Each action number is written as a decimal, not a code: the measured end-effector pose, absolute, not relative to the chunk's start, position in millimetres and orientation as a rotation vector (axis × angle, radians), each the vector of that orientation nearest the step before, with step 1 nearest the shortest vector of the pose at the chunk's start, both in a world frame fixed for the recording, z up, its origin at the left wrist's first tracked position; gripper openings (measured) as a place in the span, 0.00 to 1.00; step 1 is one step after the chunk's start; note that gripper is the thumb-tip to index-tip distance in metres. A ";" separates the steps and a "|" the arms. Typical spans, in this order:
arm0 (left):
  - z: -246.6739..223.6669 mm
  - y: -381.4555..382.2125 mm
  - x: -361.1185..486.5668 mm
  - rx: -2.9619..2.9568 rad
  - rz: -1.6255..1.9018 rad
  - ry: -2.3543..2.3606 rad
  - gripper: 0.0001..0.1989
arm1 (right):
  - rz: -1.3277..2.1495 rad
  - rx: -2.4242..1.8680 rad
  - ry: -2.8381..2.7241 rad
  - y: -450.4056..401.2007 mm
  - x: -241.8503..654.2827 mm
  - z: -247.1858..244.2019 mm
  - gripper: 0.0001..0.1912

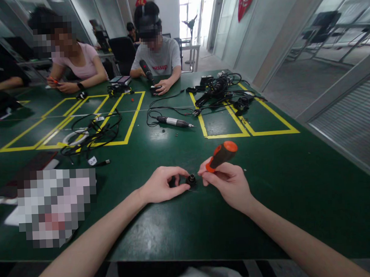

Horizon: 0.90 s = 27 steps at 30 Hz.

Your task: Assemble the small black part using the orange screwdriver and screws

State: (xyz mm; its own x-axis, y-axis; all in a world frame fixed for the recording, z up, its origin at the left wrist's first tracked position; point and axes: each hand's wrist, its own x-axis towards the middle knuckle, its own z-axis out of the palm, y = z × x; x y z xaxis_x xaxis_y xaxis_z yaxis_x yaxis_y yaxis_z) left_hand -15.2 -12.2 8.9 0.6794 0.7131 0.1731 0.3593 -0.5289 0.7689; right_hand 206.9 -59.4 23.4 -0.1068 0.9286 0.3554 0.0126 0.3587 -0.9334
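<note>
Between the thumb and fingers of my left hand [167, 184] is a small black round part [191, 180] with a metal piece on top, resting on the green table [152, 234]. My right hand [228, 181], just to the right of that part, grips a screwdriver [221, 155] with an orange and dark handle. Its handle tilts up and to the right. The screwdriver's tip is hidden or too small to make out near my right fingertips.
Ahead lies a grey and black pen-shaped tool [173, 122] with a cord. Tangled black cables [219, 90] lie at the back right, more cables [95, 132] at the left. A blurred packet [57, 205] lies at the near left. People [159, 54] sit across the table.
</note>
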 end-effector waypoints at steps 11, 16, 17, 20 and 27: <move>7.7 -11.9 -14.2 2.180 0.604 0.835 0.14 | 0.917 -0.877 -1.561 -60.5 211.1 19.6 0.11; 7.2 -11.2 -13.1 2.181 0.619 0.818 0.14 | 1.038 -0.836 -1.574 -60.8 211.4 20.7 0.15; 6.6 -11.1 -12.8 2.180 0.628 0.811 0.14 | 1.038 -0.836 -1.564 -61.1 210.7 20.3 0.14; 4.5 -11.4 -11.7 2.179 0.642 0.805 0.16 | 1.060 -0.852 -1.462 -61.9 207.5 18.4 0.13; -0.4 -12.0 -11.6 2.253 0.677 0.826 0.15 | 0.970 -0.850 -1.468 -58.9 208.5 21.5 0.13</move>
State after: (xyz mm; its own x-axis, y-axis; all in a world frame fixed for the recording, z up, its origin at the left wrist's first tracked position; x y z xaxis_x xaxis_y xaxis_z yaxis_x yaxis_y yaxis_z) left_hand -11.6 -12.0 -0.4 0.6704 0.7017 0.2414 0.3737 -0.6004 0.7070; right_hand 208.5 -58.9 21.5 -0.1139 0.9096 0.3996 -0.0113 0.4011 -0.9160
